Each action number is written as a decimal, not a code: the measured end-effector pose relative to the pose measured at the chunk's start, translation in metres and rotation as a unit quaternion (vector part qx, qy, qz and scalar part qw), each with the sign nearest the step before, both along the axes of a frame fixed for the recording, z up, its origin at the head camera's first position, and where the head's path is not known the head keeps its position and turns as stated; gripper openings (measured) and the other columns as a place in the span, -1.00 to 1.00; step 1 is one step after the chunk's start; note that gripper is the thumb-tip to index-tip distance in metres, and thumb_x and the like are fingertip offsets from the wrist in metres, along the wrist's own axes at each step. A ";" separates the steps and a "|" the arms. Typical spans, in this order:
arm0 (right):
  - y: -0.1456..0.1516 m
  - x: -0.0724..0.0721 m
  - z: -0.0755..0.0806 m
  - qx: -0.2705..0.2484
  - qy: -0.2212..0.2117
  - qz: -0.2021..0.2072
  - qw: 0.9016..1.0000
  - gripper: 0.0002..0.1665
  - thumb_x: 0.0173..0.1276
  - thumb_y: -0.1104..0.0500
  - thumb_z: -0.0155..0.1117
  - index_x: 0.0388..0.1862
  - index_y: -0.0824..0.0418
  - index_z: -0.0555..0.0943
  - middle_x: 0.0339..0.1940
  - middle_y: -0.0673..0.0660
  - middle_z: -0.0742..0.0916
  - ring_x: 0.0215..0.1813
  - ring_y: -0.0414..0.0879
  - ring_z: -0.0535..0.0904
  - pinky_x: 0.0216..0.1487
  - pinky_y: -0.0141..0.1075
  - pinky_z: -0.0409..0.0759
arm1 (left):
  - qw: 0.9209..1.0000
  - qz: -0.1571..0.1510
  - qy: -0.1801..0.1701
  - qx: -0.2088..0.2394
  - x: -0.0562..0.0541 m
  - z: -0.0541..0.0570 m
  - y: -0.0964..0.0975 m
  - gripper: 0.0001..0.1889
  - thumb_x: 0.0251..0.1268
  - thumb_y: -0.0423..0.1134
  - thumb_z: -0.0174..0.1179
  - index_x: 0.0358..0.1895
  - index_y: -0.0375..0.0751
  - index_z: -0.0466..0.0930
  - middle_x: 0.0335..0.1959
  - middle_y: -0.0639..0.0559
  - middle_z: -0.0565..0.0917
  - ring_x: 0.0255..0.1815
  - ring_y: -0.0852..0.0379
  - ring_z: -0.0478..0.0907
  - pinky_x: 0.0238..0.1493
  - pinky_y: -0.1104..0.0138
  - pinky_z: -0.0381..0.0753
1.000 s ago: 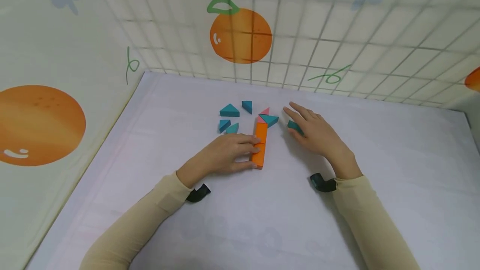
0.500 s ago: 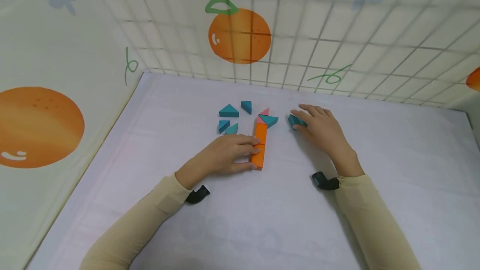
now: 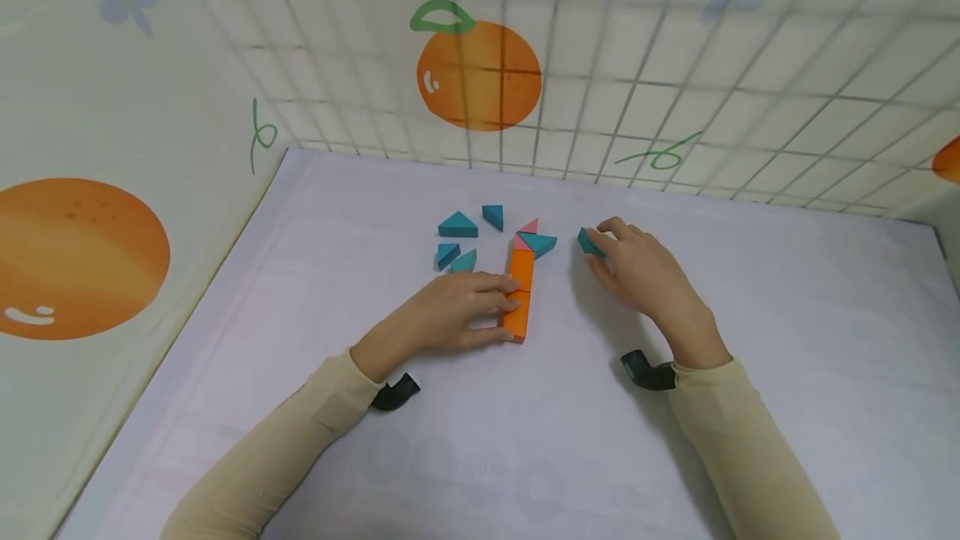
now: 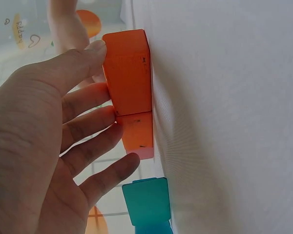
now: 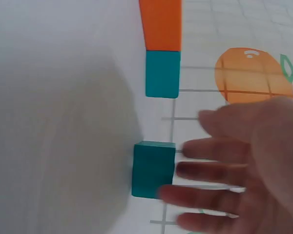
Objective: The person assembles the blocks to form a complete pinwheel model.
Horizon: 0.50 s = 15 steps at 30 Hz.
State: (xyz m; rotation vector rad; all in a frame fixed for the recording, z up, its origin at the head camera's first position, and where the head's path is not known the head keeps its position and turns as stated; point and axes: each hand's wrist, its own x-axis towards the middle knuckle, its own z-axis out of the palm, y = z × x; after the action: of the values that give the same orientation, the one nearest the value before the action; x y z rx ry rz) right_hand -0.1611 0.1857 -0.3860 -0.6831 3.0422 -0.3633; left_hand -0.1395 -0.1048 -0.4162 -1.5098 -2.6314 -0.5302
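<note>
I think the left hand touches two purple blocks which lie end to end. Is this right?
The colour is wrong: the head view shows that the left hand touches two orange blocks which lie end to end.

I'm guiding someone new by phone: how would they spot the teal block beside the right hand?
On the pale table, two orange blocks form a column leading away from the viewer. Right of its far end, a teal block lies at the right hand. It is the rightmost teal piece, apart from every other block.
</note>
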 end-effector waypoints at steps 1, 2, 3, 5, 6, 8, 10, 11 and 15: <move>0.000 0.001 0.001 0.003 -0.014 0.001 1.000 -0.47 0.45 0.17 0.17 0.32 0.40 0.46 0.23 0.37 0.54 0.11 0.31 0.57 0.19 0.13 0.52 | 1.000 0.001 0.000 0.001 0.000 0.000 0.000 -0.60 0.21 0.05 0.35 0.04 -0.08 0.70 0.19 0.04 0.64 0.26 0.13 0.54 0.30 0.28 0.50; 0.000 0.001 0.002 0.006 -0.027 0.003 1.000 -0.45 0.46 0.17 0.15 0.33 0.42 0.44 0.26 0.39 0.52 0.15 0.33 0.55 0.21 0.14 0.50 | 1.000 0.001 0.000 0.002 0.000 0.000 0.000 -0.60 0.21 0.05 0.35 0.04 -0.07 0.71 0.19 0.04 0.64 0.26 0.13 0.54 0.30 0.28 0.50; 0.000 0.001 0.002 0.009 -0.038 0.004 0.999 -0.43 0.47 0.16 0.13 0.35 0.44 0.40 0.29 0.41 0.49 0.20 0.35 0.51 0.25 0.15 0.48 | 1.000 0.002 0.001 0.004 0.001 0.000 0.000 -0.60 0.21 0.05 0.35 0.03 -0.07 0.71 0.18 0.04 0.64 0.25 0.13 0.54 0.30 0.28 0.50; 0.000 0.001 0.001 0.010 -0.050 0.010 0.999 -0.39 0.48 0.15 0.11 0.38 0.48 0.34 0.35 0.44 0.44 0.27 0.38 0.45 0.29 0.17 0.44 | 1.000 0.003 0.000 0.007 0.001 0.000 0.000 -0.60 0.21 0.06 0.35 0.03 -0.07 0.71 0.18 0.05 0.64 0.25 0.14 0.55 0.29 0.29 0.51; 0.000 0.000 0.000 0.008 -0.052 0.011 0.999 -0.38 0.49 0.15 0.11 0.39 0.49 0.32 0.38 0.45 0.41 0.30 0.39 0.42 0.32 0.18 0.41 | 1.000 0.003 -0.001 0.007 0.001 0.000 0.000 -0.60 0.21 0.05 0.35 0.03 -0.06 0.71 0.18 0.05 0.64 0.25 0.14 0.55 0.29 0.29 0.51; 0.000 -0.001 -0.003 0.005 -0.052 0.013 0.999 -0.35 0.49 0.13 0.12 0.40 0.50 0.29 0.42 0.44 0.37 0.35 0.42 0.37 0.37 0.18 0.36 | 1.000 0.003 -0.001 0.007 0.001 0.000 0.000 -0.61 0.21 0.05 0.35 0.02 -0.06 0.71 0.18 0.05 0.64 0.25 0.14 0.55 0.29 0.29 0.51; 0.000 -0.002 -0.006 0.003 -0.049 0.016 0.999 -0.33 0.49 0.13 0.12 0.41 0.52 0.27 0.45 0.44 0.33 0.38 0.42 0.34 0.39 0.18 0.33 | 1.000 0.002 -0.002 0.007 0.001 0.000 0.001 -0.61 0.21 0.05 0.35 0.02 -0.06 0.71 0.18 0.05 0.64 0.25 0.14 0.55 0.29 0.29 0.51; 0.000 -0.002 -0.008 0.001 -0.047 0.017 0.999 -0.32 0.49 0.13 0.12 0.41 0.52 0.25 0.46 0.44 0.32 0.39 0.42 0.33 0.40 0.17 0.32 | 1.000 0.002 -0.002 0.007 0.001 -0.001 0.001 -0.61 0.21 0.05 0.35 0.02 -0.06 0.71 0.18 0.05 0.64 0.25 0.14 0.55 0.29 0.29 0.51; -0.001 -0.003 -0.011 0.001 -0.034 0.022 0.999 -0.31 0.50 0.12 0.11 0.43 0.51 0.23 0.49 0.44 0.29 0.41 0.37 0.33 0.38 0.17 0.35 | 1.000 0.001 -0.001 0.006 0.001 0.000 0.001 -0.61 0.21 0.04 0.35 0.03 -0.06 0.71 0.18 0.05 0.64 0.25 0.14 0.55 0.29 0.29 0.51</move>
State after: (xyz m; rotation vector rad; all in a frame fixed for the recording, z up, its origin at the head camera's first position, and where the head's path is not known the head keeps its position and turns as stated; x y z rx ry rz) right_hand -0.1643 0.1848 -0.3972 -0.7199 2.9581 -0.3741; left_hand -0.1390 -0.1041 -0.4159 -1.5036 -2.6258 -0.5470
